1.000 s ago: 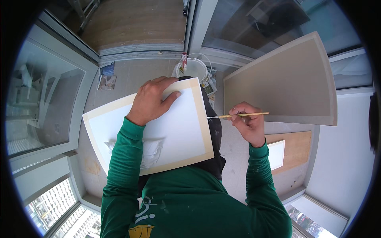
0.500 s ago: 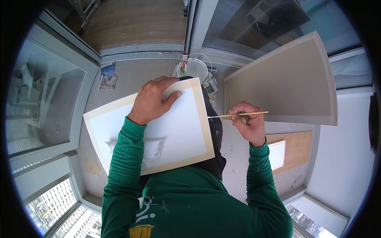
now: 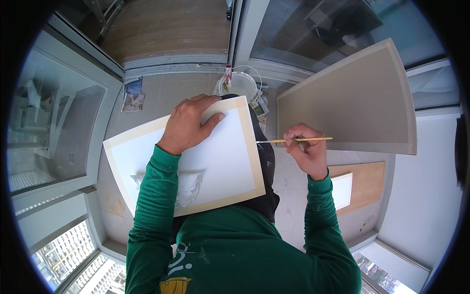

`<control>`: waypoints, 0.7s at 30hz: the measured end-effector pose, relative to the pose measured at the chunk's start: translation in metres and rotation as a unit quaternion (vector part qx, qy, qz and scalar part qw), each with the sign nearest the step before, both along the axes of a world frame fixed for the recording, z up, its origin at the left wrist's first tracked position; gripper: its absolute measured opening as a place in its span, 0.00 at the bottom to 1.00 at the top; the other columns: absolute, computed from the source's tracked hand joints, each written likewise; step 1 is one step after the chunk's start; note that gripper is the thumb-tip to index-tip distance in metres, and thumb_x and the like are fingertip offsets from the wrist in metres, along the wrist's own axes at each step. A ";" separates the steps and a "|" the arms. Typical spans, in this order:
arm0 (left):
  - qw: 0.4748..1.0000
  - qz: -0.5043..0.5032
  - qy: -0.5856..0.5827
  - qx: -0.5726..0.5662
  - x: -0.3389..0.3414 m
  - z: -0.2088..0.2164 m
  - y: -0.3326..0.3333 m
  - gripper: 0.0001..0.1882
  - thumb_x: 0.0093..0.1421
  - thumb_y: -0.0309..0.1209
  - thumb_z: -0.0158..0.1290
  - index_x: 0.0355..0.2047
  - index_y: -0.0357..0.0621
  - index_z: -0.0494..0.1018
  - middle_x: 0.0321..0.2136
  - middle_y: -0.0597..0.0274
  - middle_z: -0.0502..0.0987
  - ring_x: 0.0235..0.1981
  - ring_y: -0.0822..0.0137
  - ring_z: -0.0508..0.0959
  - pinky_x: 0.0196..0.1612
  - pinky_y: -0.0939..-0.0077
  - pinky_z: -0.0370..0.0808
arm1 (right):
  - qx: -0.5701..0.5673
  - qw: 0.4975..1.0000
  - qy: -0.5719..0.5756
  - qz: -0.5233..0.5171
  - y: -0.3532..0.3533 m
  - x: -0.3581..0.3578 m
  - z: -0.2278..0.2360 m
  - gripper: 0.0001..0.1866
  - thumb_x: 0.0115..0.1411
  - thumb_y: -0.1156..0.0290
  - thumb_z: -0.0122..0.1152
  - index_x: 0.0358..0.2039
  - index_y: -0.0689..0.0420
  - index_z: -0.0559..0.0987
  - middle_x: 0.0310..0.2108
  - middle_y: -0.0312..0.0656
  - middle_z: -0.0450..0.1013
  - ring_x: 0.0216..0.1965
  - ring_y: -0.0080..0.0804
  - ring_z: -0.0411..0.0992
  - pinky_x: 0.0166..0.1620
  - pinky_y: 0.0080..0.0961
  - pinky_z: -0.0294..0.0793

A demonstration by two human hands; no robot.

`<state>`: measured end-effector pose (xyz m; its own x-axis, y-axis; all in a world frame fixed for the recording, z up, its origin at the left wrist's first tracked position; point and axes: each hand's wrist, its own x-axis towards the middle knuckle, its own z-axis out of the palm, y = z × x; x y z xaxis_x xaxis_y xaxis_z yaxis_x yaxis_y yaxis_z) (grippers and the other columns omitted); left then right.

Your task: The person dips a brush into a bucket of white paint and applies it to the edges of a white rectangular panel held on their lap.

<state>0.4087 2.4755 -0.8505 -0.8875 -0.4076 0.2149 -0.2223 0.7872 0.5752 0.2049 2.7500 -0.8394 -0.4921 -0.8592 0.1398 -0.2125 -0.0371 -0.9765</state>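
Note:
A white panel (image 3: 223,157) with a beige taped border lies tilted across my lap. My left hand (image 3: 192,121) grips its far edge, fingers over the rim and thumb on the white face. In my right hand (image 3: 306,149) is a thin paintbrush (image 3: 317,139) with a yellowish wooden handle, held in a pinch. The bristles reach the panel's right edge; whether they touch it I cannot tell. A crumpled white cloth (image 3: 190,186) rests on the panel beside my left forearm.
Beyond my knees stands a white bucket (image 3: 243,84) with a red-handled tool (image 3: 228,73) at its rim. A large beige panel (image 3: 350,105) leans at the right. On the floor, a brown board (image 3: 364,188) carries a smaller white panel (image 3: 341,190). A glass door (image 3: 58,112) is at the left.
The paintbrush tip has shifted very slightly away from me along the panel's right edge. My left hand and the panel stay practically where they were.

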 end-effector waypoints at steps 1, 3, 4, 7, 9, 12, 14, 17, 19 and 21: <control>1.000 0.000 -0.001 0.000 0.000 0.000 0.000 0.19 0.67 0.34 0.65 0.55 0.39 0.83 0.47 0.44 0.87 0.41 0.47 0.88 0.50 0.57 0.85 | 0.004 1.000 0.008 0.007 0.001 -0.001 0.001 0.09 0.63 0.88 0.61 0.40 0.62 0.80 0.36 0.39 0.79 0.38 0.22 0.80 0.38 0.17 0.77; 1.000 0.000 -0.001 0.002 0.000 0.000 0.000 0.19 0.67 0.34 0.65 0.55 0.39 0.83 0.47 0.44 0.87 0.41 0.47 0.88 0.50 0.57 0.85 | 0.010 1.000 0.015 0.013 0.001 -0.001 0.002 0.09 0.63 0.88 0.61 0.40 0.62 0.80 0.36 0.39 0.79 0.37 0.22 0.80 0.38 0.17 0.77; 1.000 0.000 -0.001 0.003 0.000 0.000 0.000 0.19 0.67 0.34 0.65 0.55 0.39 0.83 0.47 0.44 0.87 0.41 0.47 0.88 0.50 0.57 0.85 | 0.013 1.000 0.014 0.011 0.000 0.000 0.002 0.09 0.63 0.88 0.61 0.40 0.62 0.80 0.36 0.39 0.79 0.37 0.22 0.80 0.38 0.17 0.77; 1.000 -0.005 0.006 0.002 0.000 0.000 0.000 0.19 0.67 0.34 0.65 0.55 0.39 0.83 0.47 0.44 0.87 0.41 0.47 0.88 0.50 0.57 0.86 | 0.012 1.000 0.015 0.006 -0.001 0.000 0.000 0.09 0.63 0.88 0.61 0.41 0.62 0.80 0.36 0.39 0.78 0.37 0.22 0.80 0.37 0.17 0.77; 1.000 -0.003 0.003 0.001 0.000 0.000 0.000 0.19 0.67 0.34 0.65 0.55 0.39 0.83 0.47 0.44 0.87 0.41 0.47 0.88 0.50 0.57 0.86 | 0.008 1.000 0.020 0.003 -0.002 -0.001 -0.003 0.09 0.63 0.88 0.61 0.41 0.62 0.80 0.36 0.39 0.78 0.37 0.22 0.80 0.37 0.18 0.77; 1.000 -0.002 0.000 0.000 0.000 0.001 0.000 0.19 0.67 0.34 0.65 0.55 0.39 0.83 0.48 0.44 0.86 0.41 0.47 0.88 0.50 0.57 0.86 | 0.002 1.000 0.026 0.000 -0.005 -0.001 -0.004 0.09 0.63 0.88 0.61 0.41 0.62 0.80 0.36 0.39 0.79 0.38 0.23 0.81 0.38 0.18 0.79; 1.000 -0.001 -0.002 0.001 0.000 0.001 0.000 0.19 0.67 0.34 0.64 0.55 0.39 0.83 0.48 0.44 0.86 0.42 0.46 0.88 0.50 0.56 0.86 | 0.002 1.000 0.026 -0.002 -0.007 0.000 -0.003 0.09 0.64 0.88 0.61 0.42 0.63 0.80 0.36 0.40 0.79 0.39 0.24 0.82 0.38 0.18 0.80; 1.000 0.000 -0.005 0.002 0.000 0.000 0.000 0.19 0.67 0.34 0.64 0.55 0.39 0.83 0.48 0.44 0.86 0.41 0.46 0.88 0.50 0.56 0.86 | 0.001 0.999 0.034 -0.008 -0.008 0.000 -0.004 0.09 0.64 0.88 0.61 0.42 0.63 0.80 0.37 0.41 0.80 0.40 0.25 0.83 0.39 0.18 0.81; 1.000 -0.001 -0.004 0.003 0.000 0.001 0.000 0.19 0.67 0.34 0.64 0.55 0.39 0.83 0.48 0.44 0.86 0.41 0.46 0.88 0.50 0.56 0.86 | -0.009 0.999 0.038 -0.010 -0.009 0.000 -0.003 0.09 0.64 0.89 0.61 0.42 0.63 0.80 0.37 0.42 0.80 0.40 0.26 0.84 0.39 0.19 0.82; 1.000 -0.003 0.003 -0.002 0.000 -0.001 -0.001 0.19 0.67 0.34 0.64 0.55 0.39 0.83 0.47 0.44 0.87 0.41 0.46 0.89 0.50 0.57 0.86 | -0.018 0.999 0.042 -0.012 -0.010 0.001 -0.002 0.08 0.64 0.89 0.61 0.41 0.63 0.80 0.38 0.43 0.81 0.40 0.26 0.84 0.39 0.19 0.82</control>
